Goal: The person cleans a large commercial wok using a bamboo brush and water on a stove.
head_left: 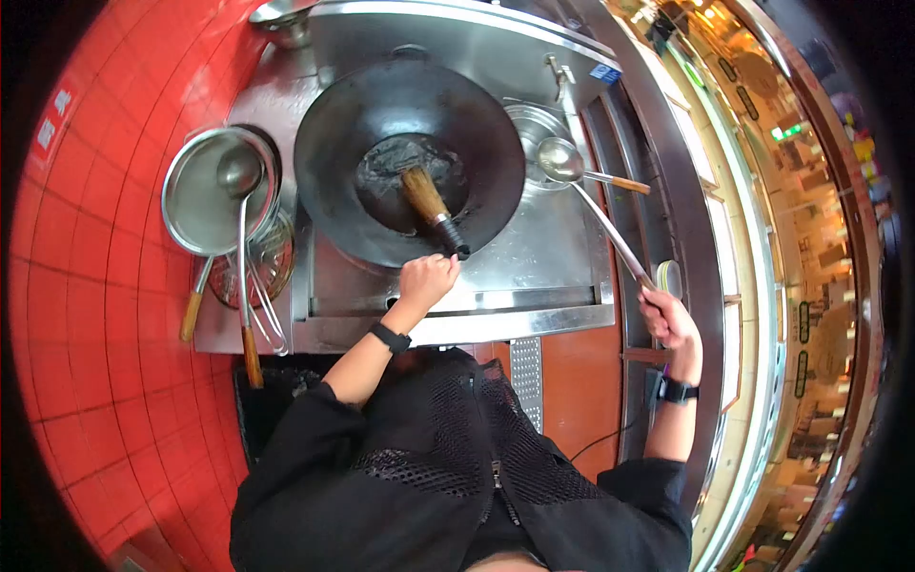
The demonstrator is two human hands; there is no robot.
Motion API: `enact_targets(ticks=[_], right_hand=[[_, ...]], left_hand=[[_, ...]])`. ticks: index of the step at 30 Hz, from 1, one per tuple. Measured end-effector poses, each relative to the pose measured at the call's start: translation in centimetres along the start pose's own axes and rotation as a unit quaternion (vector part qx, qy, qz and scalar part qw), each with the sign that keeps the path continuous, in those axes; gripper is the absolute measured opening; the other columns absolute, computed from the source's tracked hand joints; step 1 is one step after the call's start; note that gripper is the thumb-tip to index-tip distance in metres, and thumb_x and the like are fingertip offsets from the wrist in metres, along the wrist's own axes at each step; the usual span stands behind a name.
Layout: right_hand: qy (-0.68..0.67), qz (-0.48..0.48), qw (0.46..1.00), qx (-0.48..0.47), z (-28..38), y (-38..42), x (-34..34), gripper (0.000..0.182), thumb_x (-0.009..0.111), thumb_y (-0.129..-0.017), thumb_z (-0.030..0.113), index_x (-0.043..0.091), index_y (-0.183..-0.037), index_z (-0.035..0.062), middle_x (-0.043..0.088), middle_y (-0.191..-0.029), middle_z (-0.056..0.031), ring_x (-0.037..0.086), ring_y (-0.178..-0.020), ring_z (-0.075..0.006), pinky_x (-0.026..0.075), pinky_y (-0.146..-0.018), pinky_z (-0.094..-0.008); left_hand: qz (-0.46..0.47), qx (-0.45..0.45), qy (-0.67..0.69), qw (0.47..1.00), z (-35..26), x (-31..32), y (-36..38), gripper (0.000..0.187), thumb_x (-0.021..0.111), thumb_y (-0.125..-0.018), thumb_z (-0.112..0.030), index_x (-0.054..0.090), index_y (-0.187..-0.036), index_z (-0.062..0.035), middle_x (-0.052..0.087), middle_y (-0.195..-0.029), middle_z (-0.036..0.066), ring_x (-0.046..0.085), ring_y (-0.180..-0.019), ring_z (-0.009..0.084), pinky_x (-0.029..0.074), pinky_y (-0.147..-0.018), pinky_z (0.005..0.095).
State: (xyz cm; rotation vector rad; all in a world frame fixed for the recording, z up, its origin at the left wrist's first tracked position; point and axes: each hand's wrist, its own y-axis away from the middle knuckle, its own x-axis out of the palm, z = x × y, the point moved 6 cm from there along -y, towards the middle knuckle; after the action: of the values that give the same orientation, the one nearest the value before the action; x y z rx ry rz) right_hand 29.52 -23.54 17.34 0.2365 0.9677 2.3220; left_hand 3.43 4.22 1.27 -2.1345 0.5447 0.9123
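A large dark wok (329,143) sits on the steel stove, a little liquid shining at its bottom. My left hand (429,279) is closed at the wok's near rim, seemingly around an ear handle that it hides. Beside its fingers is the black-wrapped handle of a wok brush (426,195), whose straw-coloured bristles rest inside the wok. My right hand (670,321) is wrapped around the end of a long-handled ladle (610,229). The ladle's bowl is over a round metal pot (519,119) to the right of the wok.
At left, a round strainer (195,234) with another ladle (239,172) lies over a wire skimmer (279,276). A wooden-handled utensil (624,182) extends from the pot. A tap (564,86) stands behind it. Red tiled wall (105,286) borders the left side.
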Motion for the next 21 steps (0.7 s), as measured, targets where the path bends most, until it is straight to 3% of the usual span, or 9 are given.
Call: enact_targets(ticks=[7,14,17,19,20,21], right_hand=[[-0.015,0.042,0.998,0.043,-3.3,3.9,4.8,0.014,0.055,-0.094,0.022,0.052,-0.092,0.0089,0.039,-0.058,0.0056,0.025,-0.038,-0.0009,0.018,-0.031,-0.0162],[0.069,0.080,0.994,0.037,-4.0,-1.3,12.0,0.013,0.057,-0.092,0.021,0.050,-0.089,0.0111,0.039,-0.059,0.0070,0.028,-0.041,-0.0009,0.018,-0.033,-0.0175],[0.104,0.050,0.993,-0.009,-4.2,-4.2,14.5,0.015,0.060,-0.090,0.022,0.051,-0.087,0.0104,0.042,-0.059,0.0075,0.033,-0.043,-0.0006,0.021,-0.035,-0.0178],[0.266,-0.031,0.955,-0.125,-3.9,-7.0,14.6,0.020,0.062,-0.089,0.024,0.053,-0.088,0.0057,0.046,-0.059,0.0015,0.042,-0.045,-0.0061,0.033,-0.039,-0.0247],[0.269,-0.028,0.954,-0.128,-4.0,-7.6,14.9,0.020,0.062,-0.089,0.024,0.053,-0.088,0.0057,0.046,-0.059,0.0015,0.042,-0.045,-0.0061,0.033,-0.039,-0.0247],[0.373,-0.095,0.896,-0.221,-3.0,-7.7,15.0,0.023,0.064,-0.087,0.025,0.054,-0.090,0.0036,0.050,-0.060,-0.0043,0.050,-0.050,-0.0139,0.038,-0.045,-0.0306]], left_hand=[[0.011,0.010,0.022,1.000,0.5,0.0,0.2,0.037,0.056,-0.086,-0.028,0.063,-0.055,-0.0082,0.060,-0.056,0.008,0.061,-0.050,0.0259,0.049,-0.046,0.0383],[0.003,0.026,0.024,0.999,0.3,0.0,0.1,0.038,0.055,-0.086,-0.027,0.061,-0.053,-0.0080,0.058,-0.053,0.008,0.060,-0.048,0.0260,0.048,-0.045,0.0371],[0.003,0.030,0.026,0.999,0.4,0.1,0.2,0.039,0.055,-0.086,-0.027,0.062,-0.053,-0.0075,0.059,-0.053,0.008,0.060,-0.048,0.0261,0.048,-0.045,0.0373],[0.005,0.023,0.026,0.999,0.6,0.4,0.2,0.039,0.056,-0.086,-0.027,0.061,-0.053,-0.0073,0.059,-0.054,0.008,0.060,-0.048,0.0261,0.048,-0.045,0.0374],[0.016,0.016,0.027,0.999,0.6,0.5,0.3,0.039,0.056,-0.086,-0.027,0.061,-0.053,-0.0070,0.059,-0.054,0.008,0.060,-0.048,0.0261,0.048,-0.045,0.0376],[0.014,0.014,0.024,1.000,0.6,0.4,0.3,0.039,0.056,-0.086,-0.027,0.061,-0.053,-0.0070,0.059,-0.054,0.008,0.060,-0.048,0.0261,0.048,-0.045,0.0376]])
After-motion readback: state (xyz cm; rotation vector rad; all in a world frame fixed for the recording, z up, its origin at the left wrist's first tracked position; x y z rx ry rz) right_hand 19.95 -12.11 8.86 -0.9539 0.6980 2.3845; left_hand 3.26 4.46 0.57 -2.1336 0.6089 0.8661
